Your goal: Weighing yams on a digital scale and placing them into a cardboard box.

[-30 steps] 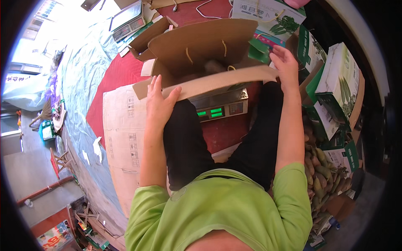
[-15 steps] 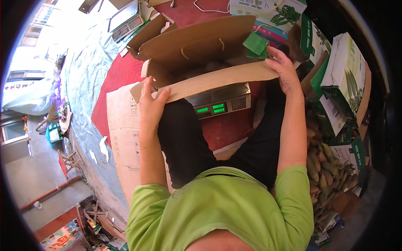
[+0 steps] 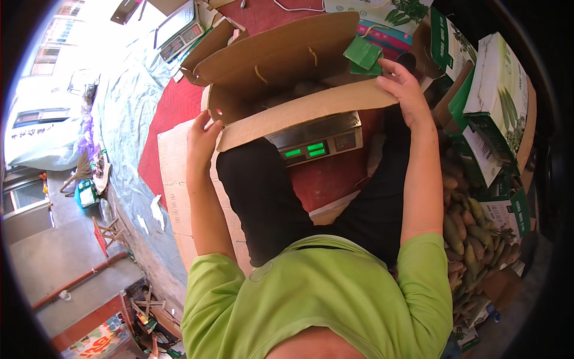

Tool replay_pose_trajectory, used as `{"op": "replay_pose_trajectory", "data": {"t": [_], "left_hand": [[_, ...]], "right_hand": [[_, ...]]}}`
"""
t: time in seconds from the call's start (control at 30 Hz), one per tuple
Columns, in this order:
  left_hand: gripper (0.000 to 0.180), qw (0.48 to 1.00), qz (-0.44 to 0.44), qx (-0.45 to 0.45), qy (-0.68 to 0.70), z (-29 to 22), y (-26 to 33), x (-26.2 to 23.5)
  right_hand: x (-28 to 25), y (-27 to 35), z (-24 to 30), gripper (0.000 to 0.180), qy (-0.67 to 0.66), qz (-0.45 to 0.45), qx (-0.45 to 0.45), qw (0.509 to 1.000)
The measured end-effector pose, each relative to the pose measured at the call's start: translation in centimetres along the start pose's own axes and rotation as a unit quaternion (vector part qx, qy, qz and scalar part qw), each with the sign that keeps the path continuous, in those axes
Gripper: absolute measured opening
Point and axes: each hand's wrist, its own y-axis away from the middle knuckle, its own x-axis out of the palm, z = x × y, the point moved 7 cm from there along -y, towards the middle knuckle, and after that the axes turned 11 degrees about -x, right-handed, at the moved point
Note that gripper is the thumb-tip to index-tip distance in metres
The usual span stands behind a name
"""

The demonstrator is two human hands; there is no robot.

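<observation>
An open brown cardboard box (image 3: 287,51) rests on a digital scale (image 3: 311,145) with green-lit displays, between my knees. Its front flap (image 3: 305,113) leans toward me, and cord loops hang from the raised back flap. Dark contents deep inside are shadowed and hard to make out. My left hand (image 3: 202,143) is at the box's left corner, thumb and fingers apart, beside the front flap's end. With thumb and fingers, my right hand (image 3: 408,93) grips the right end of that flap, next to a green side flap (image 3: 363,54).
Green-and-white printed cartons (image 3: 499,90) stand at the right, above a heap of long root vegetables (image 3: 472,233). Flattened cardboard (image 3: 179,197) lies by my left leg, beside pale blue sheeting (image 3: 125,131). Another scale (image 3: 179,36) stands at the far left.
My left hand has come off the front flap and shifted left and slightly down. The right hand keeps to the flap's right end. The view has shifted a little.
</observation>
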Motion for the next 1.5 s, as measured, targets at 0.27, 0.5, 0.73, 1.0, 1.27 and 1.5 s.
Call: {"op": "replay_pose_trajectory", "data": {"t": [0.27, 0.5, 0.73, 1.0, 1.27, 1.5], "left_hand": [[0.051, 0.996, -0.081, -0.038, -0.012, 0.4, -1.8, 0.3], [0.029, 0.998, 0.009, -0.065, 0.021, 1.1, -3.6, 1.1], [0.031, 0.997, 0.026, -0.067, 0.019, 1.0, -3.7, 1.1], [0.031, 0.996, 0.049, -0.059, 0.040, 0.8, -3.6, 1.6], [0.031, 0.990, 0.061, -0.113, 0.066, 1.4, -3.5, 2.0], [0.025, 0.993, 0.056, -0.093, 0.040, 1.3, -4.1, 2.2]], "right_hand": [[0.0, 0.2, -0.4, 0.049, -0.006, -0.003, 0.018, 1.000], [0.0, 0.1, -0.6, 0.049, 0.010, -0.006, 0.024, 1.000], [0.4, -0.1, -0.4, 0.049, 0.003, 0.004, 0.024, 1.000], [0.0, -0.2, -1.0, 0.050, 0.028, 0.007, 0.014, 0.999], [0.1, -0.4, -1.1, 0.048, 0.034, 0.013, 0.011, 0.999], [0.0, -0.7, -1.2, 0.046, -0.014, 0.002, 0.015, 1.000]]}}
